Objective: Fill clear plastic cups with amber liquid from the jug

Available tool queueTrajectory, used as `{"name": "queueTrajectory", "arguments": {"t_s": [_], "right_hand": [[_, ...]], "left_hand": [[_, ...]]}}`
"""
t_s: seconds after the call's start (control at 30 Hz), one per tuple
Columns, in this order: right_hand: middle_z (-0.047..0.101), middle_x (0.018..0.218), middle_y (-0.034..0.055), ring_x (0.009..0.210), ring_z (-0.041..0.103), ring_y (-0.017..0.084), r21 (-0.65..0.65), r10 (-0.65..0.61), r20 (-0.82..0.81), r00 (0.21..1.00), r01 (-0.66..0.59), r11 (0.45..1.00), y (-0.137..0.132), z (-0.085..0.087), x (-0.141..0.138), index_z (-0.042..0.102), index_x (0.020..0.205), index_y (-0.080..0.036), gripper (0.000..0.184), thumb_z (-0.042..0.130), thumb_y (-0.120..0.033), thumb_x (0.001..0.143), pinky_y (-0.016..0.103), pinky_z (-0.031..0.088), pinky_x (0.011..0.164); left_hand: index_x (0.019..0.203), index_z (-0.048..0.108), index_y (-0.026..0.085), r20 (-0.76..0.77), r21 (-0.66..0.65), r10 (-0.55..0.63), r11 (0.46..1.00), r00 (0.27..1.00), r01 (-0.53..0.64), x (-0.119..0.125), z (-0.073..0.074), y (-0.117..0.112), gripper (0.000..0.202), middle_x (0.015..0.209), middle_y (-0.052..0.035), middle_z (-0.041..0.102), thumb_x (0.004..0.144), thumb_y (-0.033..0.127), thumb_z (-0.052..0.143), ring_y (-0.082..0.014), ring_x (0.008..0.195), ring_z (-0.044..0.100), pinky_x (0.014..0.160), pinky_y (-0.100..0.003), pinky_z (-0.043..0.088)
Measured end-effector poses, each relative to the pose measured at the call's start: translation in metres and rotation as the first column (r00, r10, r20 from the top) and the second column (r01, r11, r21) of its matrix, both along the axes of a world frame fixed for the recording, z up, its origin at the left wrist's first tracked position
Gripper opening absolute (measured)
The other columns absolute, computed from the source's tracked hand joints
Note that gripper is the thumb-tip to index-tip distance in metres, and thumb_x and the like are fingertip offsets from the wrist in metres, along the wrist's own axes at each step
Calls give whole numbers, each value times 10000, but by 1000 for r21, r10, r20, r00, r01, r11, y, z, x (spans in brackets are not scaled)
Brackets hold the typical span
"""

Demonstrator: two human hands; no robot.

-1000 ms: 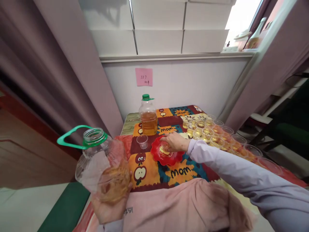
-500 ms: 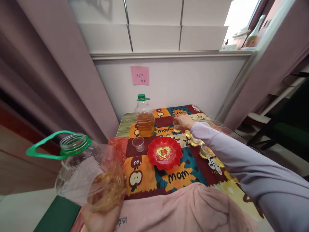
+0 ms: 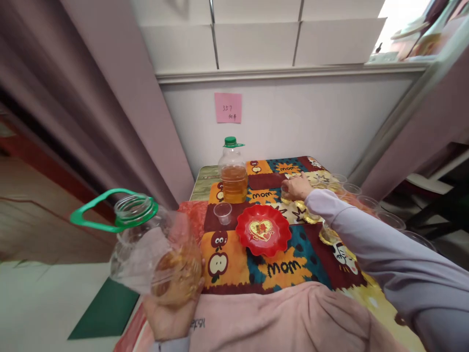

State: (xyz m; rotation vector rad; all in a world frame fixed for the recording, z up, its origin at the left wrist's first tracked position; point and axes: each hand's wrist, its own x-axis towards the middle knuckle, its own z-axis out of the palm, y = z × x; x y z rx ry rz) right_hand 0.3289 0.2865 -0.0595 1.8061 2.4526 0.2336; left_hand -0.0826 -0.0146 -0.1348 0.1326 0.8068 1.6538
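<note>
My left hand point(image 3: 166, 318) cups the base of a clear plastic jug point(image 3: 154, 249), open-mouthed with a green handle ring, tilted, with a little amber liquid inside. My right hand point(image 3: 298, 187) reaches across the table and closes its fingers on a small clear cup point(image 3: 286, 194) with amber liquid, near the far cups. A red scalloped plate point(image 3: 263, 230) with a heart print lies empty on the patterned tablecloth point(image 3: 286, 266). An empty clear cup point(image 3: 223, 213) stands left of the plate.
A capped jug point(image 3: 233, 172) half full of amber liquid stands at the table's far edge. Several filled clear cups point(image 3: 344, 188) line the right side. A pink cloth point(image 3: 278, 318) covers my lap. A pink note point(image 3: 227, 107) is on the wall; curtains hang left.
My right hand left the red plate and moved to the far cups, where it now grips one. The jug in my left hand stayed tilted; the camera shifted.
</note>
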Motion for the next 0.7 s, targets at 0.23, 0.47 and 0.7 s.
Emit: {"name": "queueTrajectory", "arguments": {"t_s": [0.23,0.47,0.7], "right_hand": [[734,1374,200,1308,640,360,88,179,-148,973,-167,982,-24,38,-55,723,1357,-173,464,685,-450,986,522,341,1186],[840,1127,95,1053,755,267,61,362,-281,889,-360,931,-99,37,-172,810,1167,-246,246,661,-384,1027,329,487,872],[846,1070,127,954,775,259,64,328,-271,905,-323,944,-123,23,-205,822,1093,-210,239,606,-307,1061,326,453,752]], "left_hand": [[1298,735,386,6,92,58,994,998,-58,20,14,-5,517,1347,-104,782,782,415,762,-452,1139,774,686,-526,686],[1263,738,333,5,35,85,996,996,-85,26,21,-7,454,1266,-117,798,828,461,733,-444,1071,784,667,-507,678],[1275,725,300,68,108,49,993,996,-56,21,7,-6,489,1248,-130,793,855,551,715,-455,1057,785,653,-498,673]]}}
